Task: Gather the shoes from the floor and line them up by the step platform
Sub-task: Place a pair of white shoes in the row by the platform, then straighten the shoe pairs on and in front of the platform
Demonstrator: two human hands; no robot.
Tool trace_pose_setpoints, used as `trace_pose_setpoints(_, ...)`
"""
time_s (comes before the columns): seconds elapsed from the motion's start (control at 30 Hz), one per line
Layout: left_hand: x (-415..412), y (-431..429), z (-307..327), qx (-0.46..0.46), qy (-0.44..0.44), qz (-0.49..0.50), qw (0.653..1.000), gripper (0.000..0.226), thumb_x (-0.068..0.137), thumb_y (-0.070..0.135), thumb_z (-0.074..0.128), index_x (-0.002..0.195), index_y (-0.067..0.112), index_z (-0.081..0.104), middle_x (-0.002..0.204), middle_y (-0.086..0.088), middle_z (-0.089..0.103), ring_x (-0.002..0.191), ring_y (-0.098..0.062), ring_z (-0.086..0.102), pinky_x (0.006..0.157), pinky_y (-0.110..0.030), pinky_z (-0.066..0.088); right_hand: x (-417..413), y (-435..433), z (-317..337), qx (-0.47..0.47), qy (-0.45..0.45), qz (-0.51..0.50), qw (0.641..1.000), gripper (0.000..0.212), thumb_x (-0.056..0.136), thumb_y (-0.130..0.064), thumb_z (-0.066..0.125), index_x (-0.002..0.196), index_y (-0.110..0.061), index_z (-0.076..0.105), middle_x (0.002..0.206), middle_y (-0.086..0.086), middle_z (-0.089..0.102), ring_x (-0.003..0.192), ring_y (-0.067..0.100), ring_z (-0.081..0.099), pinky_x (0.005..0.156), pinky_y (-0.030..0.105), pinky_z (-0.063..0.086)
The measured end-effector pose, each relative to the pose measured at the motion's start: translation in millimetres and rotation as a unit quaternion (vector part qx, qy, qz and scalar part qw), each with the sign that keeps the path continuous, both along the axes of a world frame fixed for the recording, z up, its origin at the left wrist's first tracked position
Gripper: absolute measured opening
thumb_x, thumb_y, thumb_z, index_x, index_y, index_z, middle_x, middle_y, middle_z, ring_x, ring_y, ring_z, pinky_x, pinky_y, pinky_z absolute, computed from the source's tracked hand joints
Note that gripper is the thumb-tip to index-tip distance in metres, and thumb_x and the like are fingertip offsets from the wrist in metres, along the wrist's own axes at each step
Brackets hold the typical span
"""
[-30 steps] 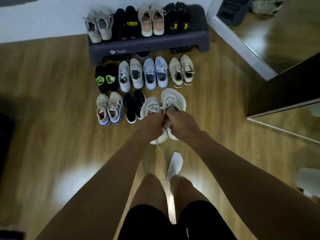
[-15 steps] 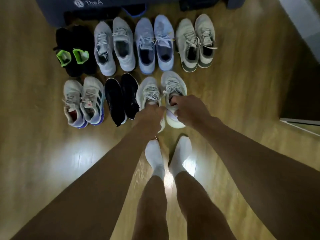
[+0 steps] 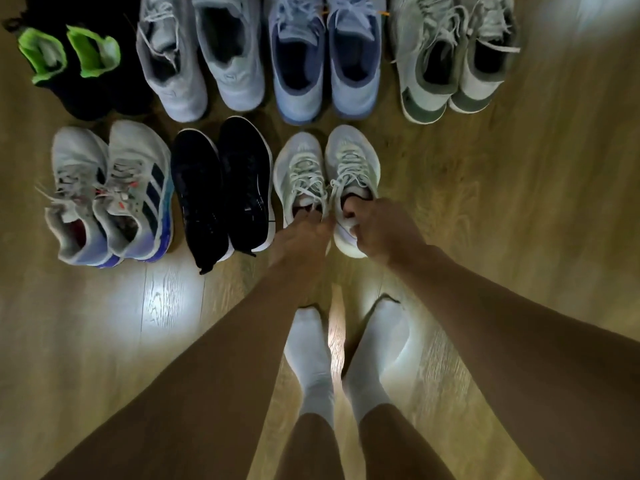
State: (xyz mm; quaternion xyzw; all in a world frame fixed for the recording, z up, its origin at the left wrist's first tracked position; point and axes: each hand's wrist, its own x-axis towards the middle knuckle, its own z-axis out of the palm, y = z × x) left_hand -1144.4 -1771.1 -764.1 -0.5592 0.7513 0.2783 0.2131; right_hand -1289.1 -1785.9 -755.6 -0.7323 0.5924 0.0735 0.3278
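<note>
- Nearest the camera: two feet in white ankle socks [image 3: 311, 355] stand on the light wood-grain plank floor [image 3: 519, 237], toes pointing at the shoes.
- Both bare forearms reach forward and down over the feet to a pair of pale grey-white laced mesh trainers [image 3: 304, 168], which sit on the floor at the right end of the near row, toes pointing away.
- Left hand [image 3: 301, 240]: grip closed at the heel opening of the left trainer of that pair; the fingers appear hooked into the collar, though blur makes the exact hold uncertain.
- Right hand [image 3: 377, 230]: grip closed on the heel of the right trainer, fingertips curled inside the collar and thumb on the outer heel.
- Just beside that pair, to the left: black knit trainers with white soles [image 3: 221, 188], then white trainers with dark stripes and blue-purple soles [image 3: 114, 188].
- Far row, left to right: black shoes with neon-green linings [image 3: 69, 53], light grey trainers [image 3: 201, 53], pale blue trainers [image 3: 325, 53], and white-and-olive laced trainers [image 3: 453, 53], partly cut off by the top edge.
</note>
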Motion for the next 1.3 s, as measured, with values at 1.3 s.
trace_pose_setpoints(1.3,97.4,-141.9,289.0,-0.121,0.079,0.120,0.982,0.045,0.089,0.034,0.041,0.130,0.018,0.048,0.141,-0.011,0.039,0.132,-0.031,0.036,0.106,-0.045,0.032,116.8,-111.7,294.7,-0.103,-0.025,-0.088,0.990,0.043,0.099,-0.035,0.038,0.134,-0.012,0.044,0.132,0.012,0.050,0.124,0.030,0.044,0.094,0.046,0.042)
